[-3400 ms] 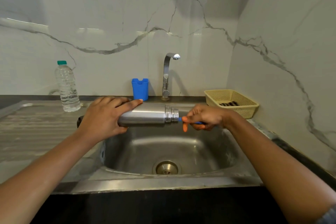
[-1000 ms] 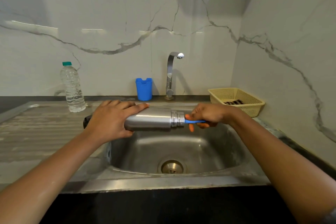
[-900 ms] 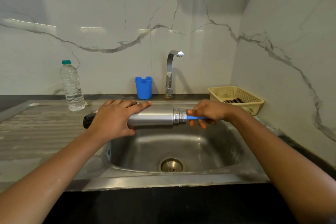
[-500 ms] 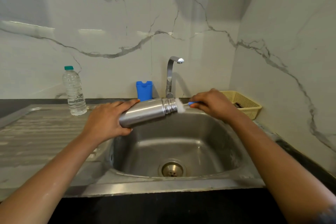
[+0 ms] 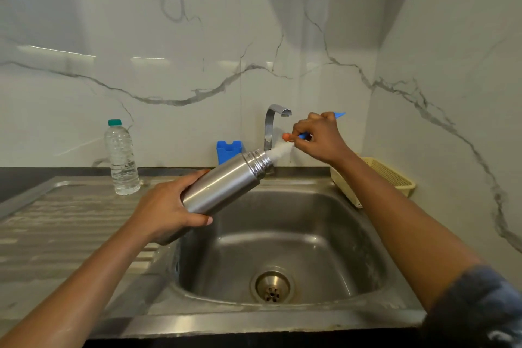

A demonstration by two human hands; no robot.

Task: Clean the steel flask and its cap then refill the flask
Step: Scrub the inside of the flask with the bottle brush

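Above the steel sink (image 5: 254, 322), the left hand (image 5: 166, 206) wraps the tilted flask (image 5: 223, 183) while the right hand (image 5: 319, 138) pinches a brush (image 5: 279, 151) with white bristles at its mouth; bristles snagging in the neck could jerk the smooth steel loose into the basin.

At the sink (image 5: 254, 322), nothing I can see is legible: no lettering, brand or number on the steel flask (image 5: 226, 185) in my left hand (image 5: 166, 212), the brush (image 5: 279, 151) in my right hand (image 5: 319, 135), or the water bottle (image 5: 122, 161).

One flask (image 5: 223, 186), one brush (image 5: 280, 150), one bottle (image 5: 121, 158), two hands (image 5: 166, 207) (image 5: 320, 135)
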